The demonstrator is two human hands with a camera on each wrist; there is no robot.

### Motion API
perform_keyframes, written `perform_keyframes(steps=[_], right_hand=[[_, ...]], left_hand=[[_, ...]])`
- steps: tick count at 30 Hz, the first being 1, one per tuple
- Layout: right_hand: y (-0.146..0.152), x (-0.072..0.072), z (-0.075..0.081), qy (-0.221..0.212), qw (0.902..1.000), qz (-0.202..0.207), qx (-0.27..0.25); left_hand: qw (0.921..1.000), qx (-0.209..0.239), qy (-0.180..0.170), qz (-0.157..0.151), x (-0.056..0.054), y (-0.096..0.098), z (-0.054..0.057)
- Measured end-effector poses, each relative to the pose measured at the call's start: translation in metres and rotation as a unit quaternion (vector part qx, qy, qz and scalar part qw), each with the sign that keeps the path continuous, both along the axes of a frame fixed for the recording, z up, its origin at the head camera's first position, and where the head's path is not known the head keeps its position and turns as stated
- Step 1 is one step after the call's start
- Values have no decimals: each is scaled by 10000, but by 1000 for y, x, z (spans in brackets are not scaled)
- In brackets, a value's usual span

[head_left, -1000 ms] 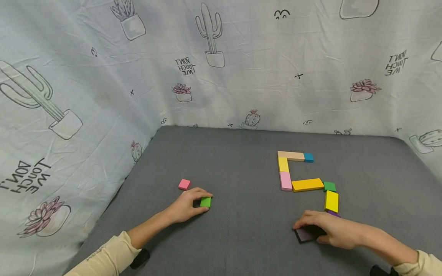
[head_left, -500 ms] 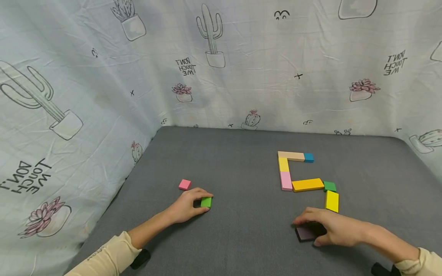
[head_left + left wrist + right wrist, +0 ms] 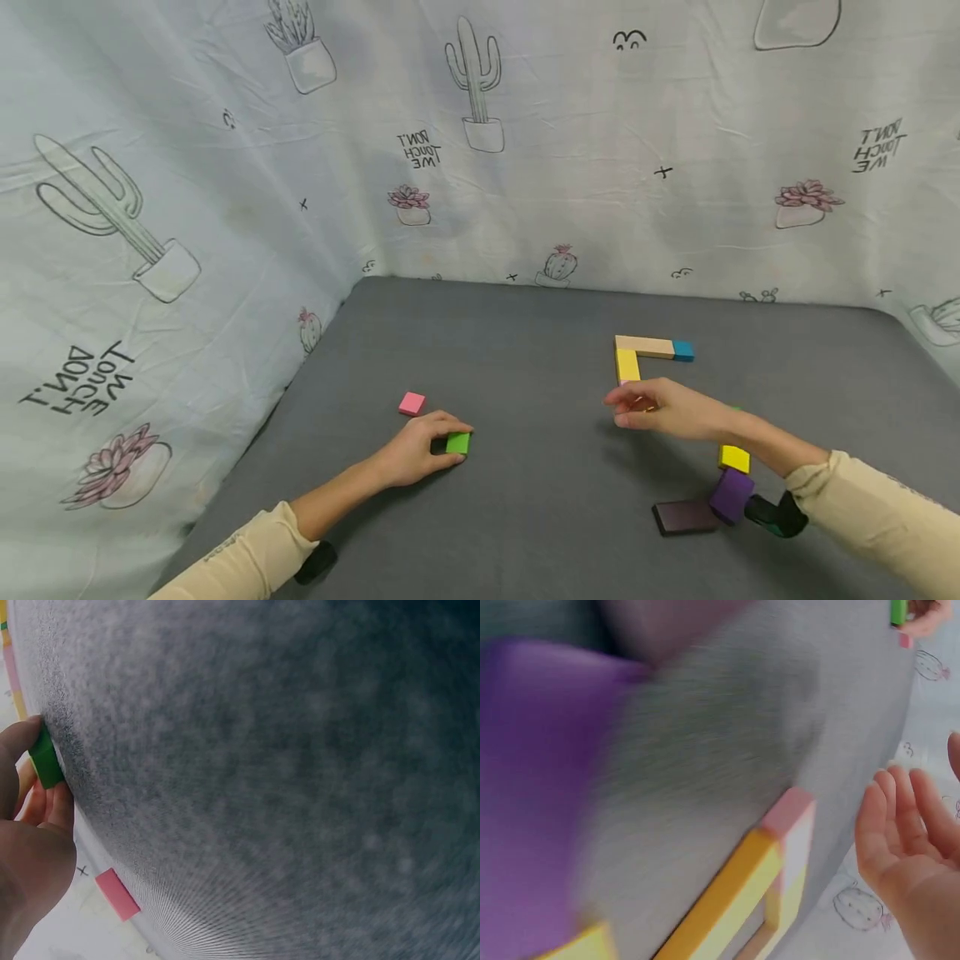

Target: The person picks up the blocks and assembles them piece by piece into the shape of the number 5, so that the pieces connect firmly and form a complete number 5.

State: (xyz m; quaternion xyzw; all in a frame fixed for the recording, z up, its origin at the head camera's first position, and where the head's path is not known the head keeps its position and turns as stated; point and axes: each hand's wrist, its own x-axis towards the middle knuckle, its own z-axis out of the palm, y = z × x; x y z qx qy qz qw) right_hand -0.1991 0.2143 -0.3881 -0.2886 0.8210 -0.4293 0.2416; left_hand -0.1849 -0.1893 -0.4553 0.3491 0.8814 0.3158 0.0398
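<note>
My left hand [image 3: 411, 451] pinches a light green block [image 3: 458, 442] between thumb and fingers at the table's left-centre. Just behind it lies a pink-red block [image 3: 412, 404]. My right hand [image 3: 670, 409] is raised over the block chain, fingers loosely bent and holding nothing. A dark brown block [image 3: 685, 517] lies at the chain's near end, against a purple block [image 3: 731, 496]; a yellow block [image 3: 733, 458] comes behind that. In the right wrist view the chain continues with an orange-yellow block [image 3: 724, 896] and a light pink block [image 3: 789, 814], largely hidden by my hand in the head view.
At the chain's far end a beige block [image 3: 645, 347] joins a blue block [image 3: 682, 351] and a second yellow block [image 3: 627, 364]. Grey cloth covers the table [image 3: 525, 500]. A white curtain [image 3: 570, 167] with cactus prints closes off the back and left side.
My right hand has let go of the dark brown block and moved up and away from me, toward the left. The left hand still holds the green block in place. The view has shifted slightly.
</note>
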Motion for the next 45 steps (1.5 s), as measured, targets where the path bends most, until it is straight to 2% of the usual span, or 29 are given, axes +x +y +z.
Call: perform_keyframes(steps=[4, 8, 12, 18, 22, 31, 37, 45], right_hand=[[-18, -24, -2, -1036, 9941, -290, -158], [-40, -45, -10, -1658, 9842, -437, -441], [-67, -60, -19, -1935, 9777, -626, -533], [-110, -76, -28, -2121, 9737, -597, -586], [-138, -84, -30, -1966, 9766, -618, -612], [-200, -91, -27, -1202, 9896, -741, -273], [-231, -90, -23, -937, 9940, -559, -122], [-265, -86, -21, -331, 9976, -402, 451]], left_hand=[[10000, 18, -43, -24, 0, 4, 0], [10000, 19, -55, -45, -2, 8, 0], [10000, 9, -54, -45, -2, 10, 0], [10000, 20, -52, -57, -3, 11, -2], [9999, 31, -87, -69, -3, 11, -1], [9999, 46, -120, -48, -2, 5, 0], [9999, -26, -169, -22, 0, 3, 0], [10000, -45, 22, -34, -1, 0, 3]])
